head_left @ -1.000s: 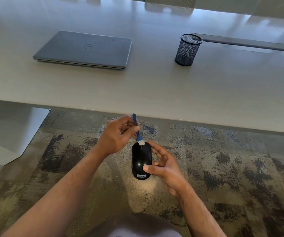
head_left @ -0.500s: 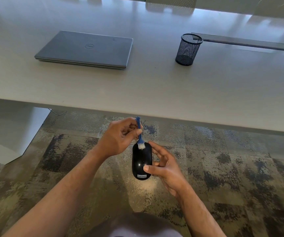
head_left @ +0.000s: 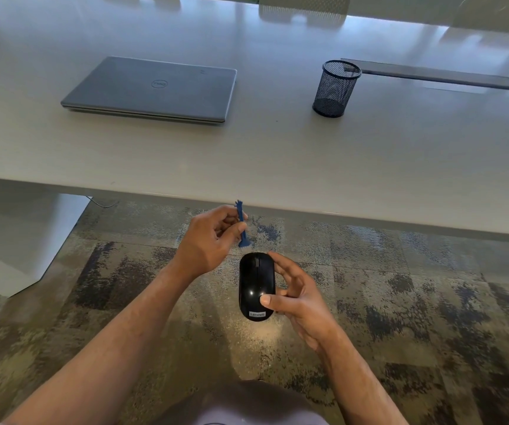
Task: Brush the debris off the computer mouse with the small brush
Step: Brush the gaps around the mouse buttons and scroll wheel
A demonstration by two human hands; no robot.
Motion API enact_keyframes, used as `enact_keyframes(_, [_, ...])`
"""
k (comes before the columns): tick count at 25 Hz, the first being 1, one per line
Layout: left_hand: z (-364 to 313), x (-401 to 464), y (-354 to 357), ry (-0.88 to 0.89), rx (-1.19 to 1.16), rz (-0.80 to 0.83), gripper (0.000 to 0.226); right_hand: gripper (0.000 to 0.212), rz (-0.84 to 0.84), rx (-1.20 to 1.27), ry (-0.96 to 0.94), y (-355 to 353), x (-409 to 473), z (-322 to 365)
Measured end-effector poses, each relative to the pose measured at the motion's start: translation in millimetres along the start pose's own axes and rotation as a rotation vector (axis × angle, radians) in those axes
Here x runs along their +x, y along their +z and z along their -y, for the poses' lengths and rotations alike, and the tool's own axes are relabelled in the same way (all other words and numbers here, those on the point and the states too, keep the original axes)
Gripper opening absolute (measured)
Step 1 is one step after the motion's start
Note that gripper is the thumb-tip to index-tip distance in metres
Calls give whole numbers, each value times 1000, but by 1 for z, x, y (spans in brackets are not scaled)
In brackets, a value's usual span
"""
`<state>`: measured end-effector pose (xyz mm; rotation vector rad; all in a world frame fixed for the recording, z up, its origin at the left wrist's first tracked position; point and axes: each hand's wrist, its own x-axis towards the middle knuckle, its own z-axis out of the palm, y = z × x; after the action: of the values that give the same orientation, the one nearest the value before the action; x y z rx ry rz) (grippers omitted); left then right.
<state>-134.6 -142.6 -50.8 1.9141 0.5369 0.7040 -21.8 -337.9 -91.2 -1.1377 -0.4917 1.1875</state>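
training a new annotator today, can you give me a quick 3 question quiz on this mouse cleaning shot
1. True or false: the small brush has its bristles pressed on the computer mouse.
2. Which hand holds the mouse? A) left hand B) right hand C) neither, it lies on the desk
3. Fill in: on the desk, the closed laptop lies to the ___ of the mesh pen cup.

Key
1. False: the bristles sit just beyond the mouse's front end, clear of it.
2. B: thumb on top, fingers along its side; the left hand pinches the brush.
3. Left.
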Motion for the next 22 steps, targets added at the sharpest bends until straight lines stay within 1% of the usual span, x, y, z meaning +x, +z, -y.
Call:
enact_keyframes(4, [2,1,-2,-59,-57,-18,23,88,16,29,-23,0,1,7])
enact_keyframes(8, [6,2,-2,-129,-29,35,23,89,63,58,-23,2,4,13])
enact_keyframes(12, [6,3,1,-148,-36,80,22,89,109,30,-29,4,5,18])
enact_keyframes(16, [6,4,5,-181,2,164,16,85,156,25,-26,5,7,22])
enact_keyframes(19, [5,6,4,-202,-45,216,10,85,182,26,-24,6,7,24])
enact_keyframes(22, [3,7,2,-312,-137,312,5,85,204,16,-5,7,6,24])
